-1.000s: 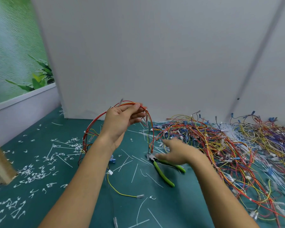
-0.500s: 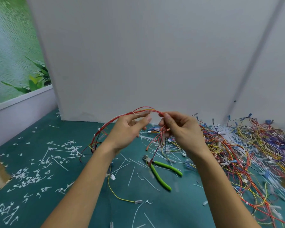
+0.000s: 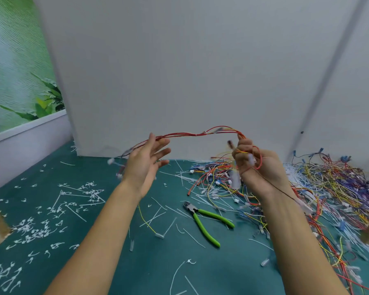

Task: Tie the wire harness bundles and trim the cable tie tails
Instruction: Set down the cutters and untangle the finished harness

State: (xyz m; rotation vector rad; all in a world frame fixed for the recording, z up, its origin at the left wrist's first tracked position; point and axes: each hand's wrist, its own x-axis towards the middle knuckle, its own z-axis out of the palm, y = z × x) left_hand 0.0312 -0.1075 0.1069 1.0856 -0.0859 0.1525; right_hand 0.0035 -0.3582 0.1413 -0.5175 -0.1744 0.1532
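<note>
Green mat [image 3: 222,273]; above the cutters [image 3: 203,227] our right hand [image 3: 256,167] clenches the wire harness [image 3: 180,134], left hand [image 3: 144,165] open. Let's gather strands evenly.

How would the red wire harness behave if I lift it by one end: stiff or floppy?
Probably floppy: the wire harness curves loosely between the left hand and the right hand, and its ends droop. Likely light: thin wires rest on the left hand's open fingers. It may snag on the wire pile.
</note>
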